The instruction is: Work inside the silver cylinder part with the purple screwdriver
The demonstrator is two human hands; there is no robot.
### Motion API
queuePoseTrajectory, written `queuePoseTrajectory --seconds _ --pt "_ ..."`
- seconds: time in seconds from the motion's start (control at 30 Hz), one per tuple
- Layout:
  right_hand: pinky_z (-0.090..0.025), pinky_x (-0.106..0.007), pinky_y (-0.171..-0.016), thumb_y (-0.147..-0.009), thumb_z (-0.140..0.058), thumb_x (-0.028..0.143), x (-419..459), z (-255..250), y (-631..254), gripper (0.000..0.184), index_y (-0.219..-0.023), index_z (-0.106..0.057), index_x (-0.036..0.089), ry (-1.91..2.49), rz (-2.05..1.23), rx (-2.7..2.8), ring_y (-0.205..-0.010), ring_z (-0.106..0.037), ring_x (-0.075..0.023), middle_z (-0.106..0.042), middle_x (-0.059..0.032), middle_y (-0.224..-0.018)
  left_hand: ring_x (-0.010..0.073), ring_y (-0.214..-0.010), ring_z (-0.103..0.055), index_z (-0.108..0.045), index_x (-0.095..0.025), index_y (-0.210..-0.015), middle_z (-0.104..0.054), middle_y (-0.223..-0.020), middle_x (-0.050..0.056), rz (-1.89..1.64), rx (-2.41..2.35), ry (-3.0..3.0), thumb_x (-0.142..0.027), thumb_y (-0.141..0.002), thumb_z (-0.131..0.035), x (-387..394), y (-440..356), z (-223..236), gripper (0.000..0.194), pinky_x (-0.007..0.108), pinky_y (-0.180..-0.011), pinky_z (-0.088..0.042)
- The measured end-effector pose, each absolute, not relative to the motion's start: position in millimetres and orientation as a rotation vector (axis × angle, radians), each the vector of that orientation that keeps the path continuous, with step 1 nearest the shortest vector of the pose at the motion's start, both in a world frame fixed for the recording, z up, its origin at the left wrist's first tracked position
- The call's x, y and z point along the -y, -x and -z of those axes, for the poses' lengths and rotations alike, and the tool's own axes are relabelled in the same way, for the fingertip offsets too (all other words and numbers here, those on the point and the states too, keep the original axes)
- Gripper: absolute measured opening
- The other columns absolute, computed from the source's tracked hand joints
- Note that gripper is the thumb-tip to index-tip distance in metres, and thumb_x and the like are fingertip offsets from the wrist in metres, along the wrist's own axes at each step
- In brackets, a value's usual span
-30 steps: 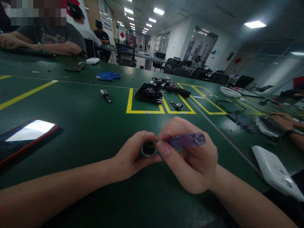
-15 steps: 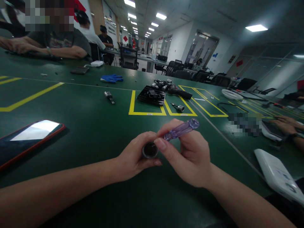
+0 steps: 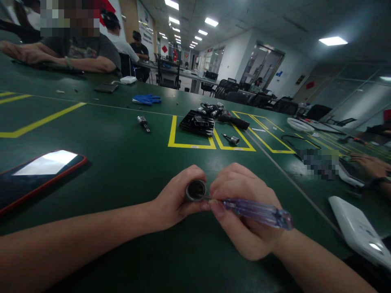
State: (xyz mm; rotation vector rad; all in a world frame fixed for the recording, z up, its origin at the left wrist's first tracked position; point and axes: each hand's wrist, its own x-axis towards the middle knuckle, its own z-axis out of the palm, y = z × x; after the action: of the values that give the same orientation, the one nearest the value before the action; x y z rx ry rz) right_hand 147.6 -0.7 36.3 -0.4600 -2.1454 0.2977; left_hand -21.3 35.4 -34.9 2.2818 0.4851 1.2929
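My left hand (image 3: 177, 193) is closed around a dark hollow cylinder (image 3: 196, 190) with a metallic rim, its open end turned toward me. Most of the cylinder's body is hidden by the fingers. In my right hand (image 3: 247, 207) is a screwdriver with a clear purple handle (image 3: 256, 211), pinched near the front of the handle. Its thin shaft reaches leftward to the lower right of the cylinder's mouth, and the tip appears to be just inside the rim. The handle's end points right and slightly down.
A red-edged phone (image 3: 42, 175) lies left, a white device (image 3: 360, 228) right. Farther off are a small metal part (image 3: 143, 123), another metal part (image 3: 231, 139), a black pouch-like item (image 3: 197, 124), a blue glove (image 3: 147, 99) and yellow tape outlines (image 3: 192, 147). Other people sit around the green table.
My right hand has turned the screwdriver: its handle pointed up and right, and now points right and downward. The shaft has moved from the cylinder's upper right to its lower right.
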Motion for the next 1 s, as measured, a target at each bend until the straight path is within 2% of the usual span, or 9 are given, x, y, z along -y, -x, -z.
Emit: queuePoseTrajectory --seconds 0.13,0.3,0.73,1.0 --pt "-0.049 -0.031 -0.061 -0.070 -0.052 0.011 2.1 -40.5 -147.0 0.014 -0.080 -0.049 0.019 0.449 -0.227 2.215 -0.061 -0.057 -0.0137 -0.060 -0.0017 -0.066 0.0159 -0.075 -0.049 -0.042 -0.020 -0.100 -0.051 -0.087 0.004 -1.320 -0.524 -2.299 -0.047 -0.086 -0.047 -33.8 20.9 33.9 0.031 0.029 -0.065 -0.042" --pt "-0.049 -0.028 -0.058 -0.071 -0.051 0.010 6.1 -45.6 -146.0 0.008 -0.072 -0.050 0.018 0.467 -0.164 2.228 -0.058 -0.055 -0.0123 -0.060 -0.0026 -0.062 0.0165 -0.076 -0.049 -0.041 -0.020 -0.101 -0.050 -0.087 0.003 -1.312 -0.566 -2.317 -0.046 -0.085 -0.050 -32.6 21.7 34.8 0.032 0.031 -0.067 -0.043" --pt "-0.047 -0.031 -0.058 -0.070 -0.051 0.007 6.9 -37.2 -147.7 0.011 -0.075 -0.052 0.017 0.519 -0.309 2.021 -0.059 -0.054 -0.0135 -0.057 -0.0024 -0.064 0.0172 -0.079 -0.050 -0.042 -0.020 -0.101 -0.051 -0.088 0.005 -1.254 -0.553 -2.336 -0.034 -0.083 -0.056 -34.0 24.1 36.8 0.026 0.032 -0.069 -0.043" --pt "-0.045 -0.031 -0.059 -0.076 -0.050 0.008 1.0 -31.1 -148.3 0.011 -0.081 -0.055 0.017 0.578 -0.431 1.942 -0.061 -0.053 -0.0134 -0.057 -0.0024 -0.068 0.0160 -0.077 -0.050 -0.045 -0.019 -0.094 -0.051 -0.088 0.003 -1.119 -0.699 -2.372 -0.031 -0.083 -0.056 -30.3 24.7 31.1 0.019 0.030 -0.068 -0.043"
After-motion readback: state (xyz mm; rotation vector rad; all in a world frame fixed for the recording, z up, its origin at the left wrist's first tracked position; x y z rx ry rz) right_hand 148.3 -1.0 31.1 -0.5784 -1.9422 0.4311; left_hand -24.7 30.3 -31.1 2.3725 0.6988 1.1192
